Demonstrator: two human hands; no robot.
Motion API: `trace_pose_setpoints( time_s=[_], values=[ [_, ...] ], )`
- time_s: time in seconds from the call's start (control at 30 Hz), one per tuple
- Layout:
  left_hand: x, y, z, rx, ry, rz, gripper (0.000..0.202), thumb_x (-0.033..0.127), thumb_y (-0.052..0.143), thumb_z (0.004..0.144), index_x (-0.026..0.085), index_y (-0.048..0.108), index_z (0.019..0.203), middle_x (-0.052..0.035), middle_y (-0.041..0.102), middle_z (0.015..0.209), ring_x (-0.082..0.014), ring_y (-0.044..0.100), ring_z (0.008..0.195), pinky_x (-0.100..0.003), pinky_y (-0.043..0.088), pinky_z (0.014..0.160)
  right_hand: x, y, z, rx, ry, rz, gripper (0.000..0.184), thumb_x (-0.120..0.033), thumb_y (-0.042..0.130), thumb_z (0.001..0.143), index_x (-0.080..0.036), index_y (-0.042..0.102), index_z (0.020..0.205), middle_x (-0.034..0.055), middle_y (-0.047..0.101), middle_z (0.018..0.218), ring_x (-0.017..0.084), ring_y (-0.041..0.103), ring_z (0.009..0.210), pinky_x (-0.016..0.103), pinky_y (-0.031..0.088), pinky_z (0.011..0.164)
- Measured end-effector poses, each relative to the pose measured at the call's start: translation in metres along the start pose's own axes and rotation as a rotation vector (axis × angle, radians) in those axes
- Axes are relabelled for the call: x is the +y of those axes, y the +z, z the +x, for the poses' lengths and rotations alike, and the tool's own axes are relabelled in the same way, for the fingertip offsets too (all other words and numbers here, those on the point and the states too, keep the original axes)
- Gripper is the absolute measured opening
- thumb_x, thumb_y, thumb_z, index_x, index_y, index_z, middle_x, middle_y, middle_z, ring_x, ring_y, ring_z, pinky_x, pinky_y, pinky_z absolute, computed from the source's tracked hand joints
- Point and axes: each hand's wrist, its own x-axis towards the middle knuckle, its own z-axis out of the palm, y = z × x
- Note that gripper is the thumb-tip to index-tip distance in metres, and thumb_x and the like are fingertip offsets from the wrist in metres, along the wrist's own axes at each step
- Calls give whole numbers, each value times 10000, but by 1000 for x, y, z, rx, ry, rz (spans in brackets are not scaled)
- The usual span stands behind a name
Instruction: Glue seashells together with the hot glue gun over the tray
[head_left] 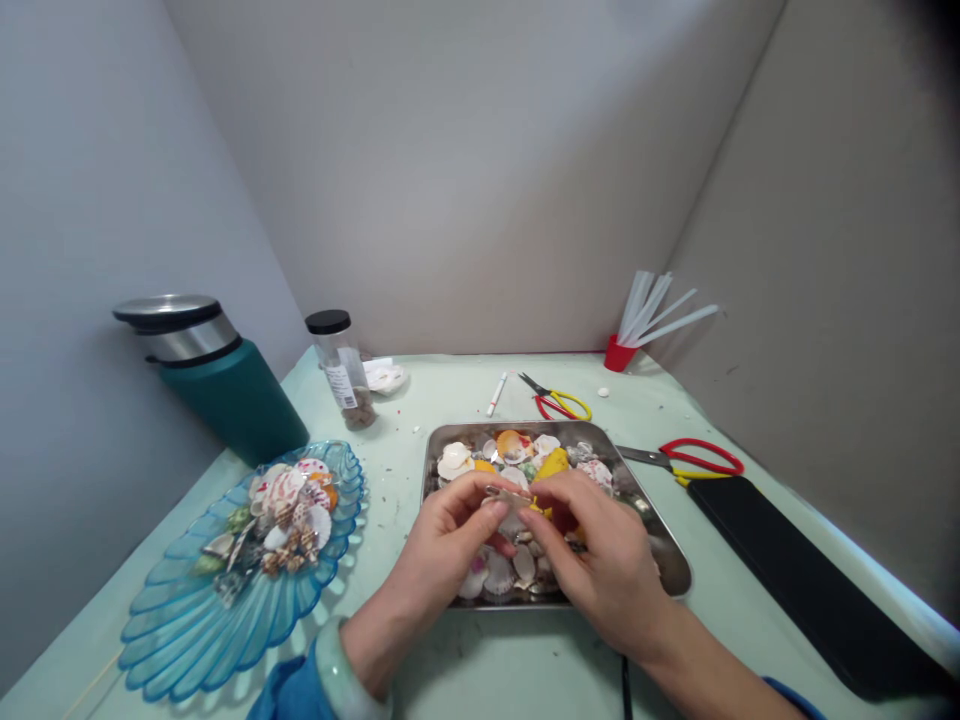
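Above the metal tray (670, 545), the left hand (456, 525) and right hand (602, 540) meet, fingertips pinching a small pale piece (513, 496), perhaps a shell. Its handling looks unfinished: many loose shells (499, 574) remain inside the tray, while a shell pile (289, 505) lies on the blue dish (217, 640) left of it.

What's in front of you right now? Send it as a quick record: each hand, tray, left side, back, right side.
Left hand: fingertips pinching a small pale piece, kind unclear
Right hand: fingertips on the same piece
Tray: metal, beneath the hands, holding mixed shells
Left side: blue plate with more shells; teal bottle; black-lidded jar
Back: white pen; smaller scissors; red cup of whitish sticks
Right side: larger scissors; black slab
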Motion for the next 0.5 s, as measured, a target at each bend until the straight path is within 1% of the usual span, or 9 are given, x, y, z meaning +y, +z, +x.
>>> trace_pose_setpoints(
  time_s=[0.13,0.2,0.27,0.37,0.43,0.5],
  values=[
    [4,1,-2,-18,30,-38,214,311,654,793,171,646,954,-75,640,1043,-200,596,933,-277,539,714,1,0,-1,12,0,22,52,-154,539,883,-193,568,901,30,622,787,150,586,695,273,455,617],
    [5,1,-2,-37,37,-63,240,310,659,793,180,631,993,-79,630,1089,-215,580,1000,-292,536,756,1,1,-1,27,3,24,54,-152,530,886,-193,563,879,28,618,776,147,581,685,272,454,614],
    [5,0,-3,-40,19,-83,266,356,624,820,185,624,1023,-81,617,1125,-202,604,955,-306,529,779,1,2,-1,30,8,26,57,-152,527,887,-195,562,873,26,616,770,146,580,682,270,455,609],
    [2,-3,-2,-16,-65,-107,362,469,523,863,177,634,1048,-89,617,1128,-183,639,838,-323,521,774,0,2,-1,30,-4,36,71,-143,528,885,-200,570,890,24,619,772,147,585,688,273,464,620],
    [0,-4,-1,-23,-107,-132,416,504,497,865,176,638,1079,-96,628,1117,-208,642,871,-327,520,761,0,1,0,30,-15,46,84,-134,528,884,-202,575,901,23,623,772,148,589,696,277,470,630],
    [-1,-4,-1,-60,-117,-165,429,498,493,869,168,645,1098,-105,641,1102,-228,634,917,-330,520,756,0,1,0,31,-17,50,89,-131,524,886,-204,573,901,25,626,772,150,589,699,278,474,629]
  ],
)
